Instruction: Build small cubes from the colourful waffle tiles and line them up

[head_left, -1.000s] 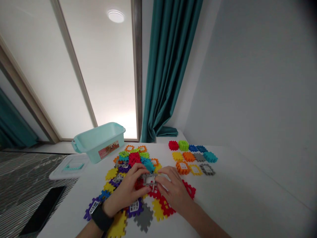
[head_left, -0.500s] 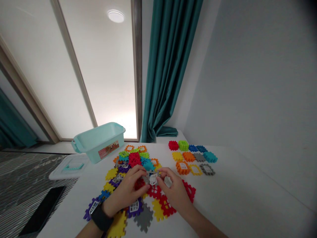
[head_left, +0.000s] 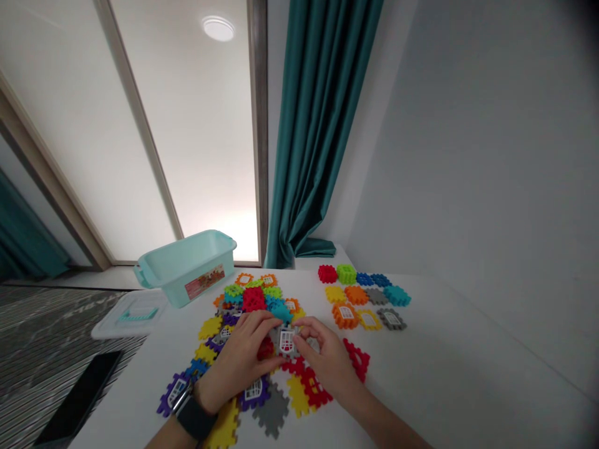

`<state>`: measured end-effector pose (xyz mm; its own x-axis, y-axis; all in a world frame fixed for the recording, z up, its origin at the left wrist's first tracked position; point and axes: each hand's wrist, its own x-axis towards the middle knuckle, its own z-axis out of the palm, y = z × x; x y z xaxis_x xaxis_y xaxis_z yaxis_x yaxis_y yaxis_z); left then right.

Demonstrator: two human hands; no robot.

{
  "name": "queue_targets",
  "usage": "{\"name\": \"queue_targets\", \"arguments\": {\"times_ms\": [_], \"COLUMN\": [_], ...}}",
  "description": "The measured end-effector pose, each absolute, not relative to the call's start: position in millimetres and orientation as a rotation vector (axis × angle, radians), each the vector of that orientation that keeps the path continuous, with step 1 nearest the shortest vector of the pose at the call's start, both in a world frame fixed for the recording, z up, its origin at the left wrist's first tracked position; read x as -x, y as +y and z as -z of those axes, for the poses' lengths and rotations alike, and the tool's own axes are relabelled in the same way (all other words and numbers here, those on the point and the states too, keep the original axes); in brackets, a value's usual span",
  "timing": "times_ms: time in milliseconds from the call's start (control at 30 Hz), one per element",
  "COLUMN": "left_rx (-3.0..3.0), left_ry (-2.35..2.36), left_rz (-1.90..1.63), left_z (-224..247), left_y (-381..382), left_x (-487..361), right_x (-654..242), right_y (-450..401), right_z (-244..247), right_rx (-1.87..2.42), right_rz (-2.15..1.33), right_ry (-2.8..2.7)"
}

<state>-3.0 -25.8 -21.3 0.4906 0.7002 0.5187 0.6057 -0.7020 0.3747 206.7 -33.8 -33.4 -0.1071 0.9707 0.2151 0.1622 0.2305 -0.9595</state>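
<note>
You are gripping a grey waffle block (head_left: 286, 342) with a white window above the middle of the white tabletop (head_left: 435, 374); your left hand (head_left: 238, 362) is curling around its left side; your right hand (head_left: 325, 365) is pinching its right side; loose waffle blocks (head_left: 304, 386) are lying underneath; a mint plastic bin (head_left: 185, 269) is standing near the far edge.

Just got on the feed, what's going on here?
A person holds a grey plastic waffle block with a white window insert between the left hand and the right hand. A red block sits right by the left hand. Many more coloured blocks lie spread under and around the hands on a white table, with a smaller group off to the right. A mint plastic bin stands behind them, its clear lid nearby.
</note>
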Motion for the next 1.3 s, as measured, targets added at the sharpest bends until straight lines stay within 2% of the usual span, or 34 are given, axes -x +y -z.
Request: {"name": "queue_targets", "arguments": {"times_ms": [333, 567, 800, 967, 1133, 1300], "left_rx": [-2.685, -2.691, -2.653, -2.649, -2.621, -2.582], "left_ry": [1.034, 1.050, 1.127, 1.128, 1.133, 1.135], "left_rz": [-1.119, -1.121, -1.120, -1.080, -1.055, -1.025], "left_z": [15, 18, 22, 21, 22, 21], "left_y": [-32, -29, -28, -26, -22, -22], "left_x": [5, 5, 6, 8, 12, 12], "right_x": [-209, -209, -210, -219, -233, -237], "right_y": [-31, -30, -29, -32, -33, -29], "right_z": [33, 36, 39, 25, 10, 15], "right_rx": [1.126, 1.056, 1.085, 1.116, 0.901, 0.922], "right_rz": [-1.038, -1.144, -1.106, -0.855, -0.507, -0.381], "right_ry": [-1.444, -1.386, -1.432, -1.707, -2.196, -2.272]}}
